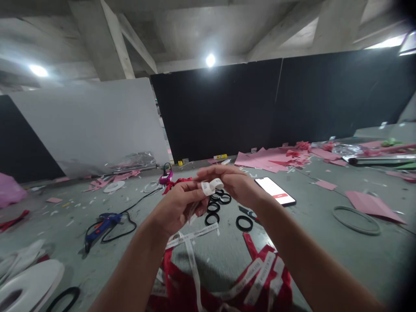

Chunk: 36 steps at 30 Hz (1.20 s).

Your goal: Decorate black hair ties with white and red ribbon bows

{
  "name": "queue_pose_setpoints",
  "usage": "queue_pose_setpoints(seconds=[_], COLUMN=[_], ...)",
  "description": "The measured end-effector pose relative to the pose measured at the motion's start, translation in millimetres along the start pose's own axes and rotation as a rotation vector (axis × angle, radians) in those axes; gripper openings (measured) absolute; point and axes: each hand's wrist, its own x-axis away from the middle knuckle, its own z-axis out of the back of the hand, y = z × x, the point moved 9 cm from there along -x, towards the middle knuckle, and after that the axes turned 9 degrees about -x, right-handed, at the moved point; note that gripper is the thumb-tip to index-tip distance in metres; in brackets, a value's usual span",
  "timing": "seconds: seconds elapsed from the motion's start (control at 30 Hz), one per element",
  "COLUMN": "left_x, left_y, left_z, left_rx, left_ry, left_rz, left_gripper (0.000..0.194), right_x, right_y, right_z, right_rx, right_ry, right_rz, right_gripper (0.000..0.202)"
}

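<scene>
Near the middle of the view, my left hand pinches a narrow white printed ribbon between thumb and fingers. A small loop of it curls up above the thumb, and a long tail hangs below. My right hand reaches across behind the loop, fingers stretched toward the left fingertips; its thumb is mostly hidden. Beneath both hands lie several black rings. Closer to me is a pile of red fabric with printed white ribbon strips on it. Another printed strip crosses under my left hand.
A blue glue gun with its cord lies left. White spools stand at the near left. To the right are a lit phone, pink paper sheets and a grey-green ring. Dark panels rise behind the table.
</scene>
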Motion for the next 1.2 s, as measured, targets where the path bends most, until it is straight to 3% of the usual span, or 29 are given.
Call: queue_pose_setpoints(seconds=[0.17,0.27,0.4,0.47,0.63,0.87,1.03,1.2], left_x=[-3.9,-5.0,-5.8,-4.9,1.0,2.5,3.8,2.6], left_y=[2.7,3.8,3.2,5.9,15.3,22.8,23.0,21.2], left_z=[13.1,17.6,23.0,28.9,41.4,33.9,34.4,39.0], left_rx=[-0.031,-0.058,-0.089,-0.171,-0.435,-0.522,-0.599,-0.659], left_ry=[0.111,0.138,0.174,0.236,0.399,0.408,0.457,0.491], left_rz=[-0.060,-0.083,-0.082,-0.101,-0.126,-0.140,-0.105,-0.140], left_gripper=[0.019,0.018,0.018,0.020,0.026,0.024,0.024,0.024], right_x=[-3.5,-3.8,-7.3,-9.4,-7.7,-3.3,-5.1,-6.8], right_y=[2.9,6.5,10.5,13.9,14.3,5.1,6.2,5.1], right_z=[3.4,9.0,12.7,16.1,19.8,-0.7,12.3,14.2], right_rx=[-0.121,-0.098,-0.044,-0.013,0.119,0.075,0.216,0.262], right_ry=[-0.004,0.076,0.131,0.169,0.246,0.061,0.189,0.219], right_rz=[0.026,0.003,0.042,0.048,0.012,-0.003,0.050,0.079], right_gripper=[0.047,0.049,0.025,0.017,0.019,0.021,0.023,0.024])
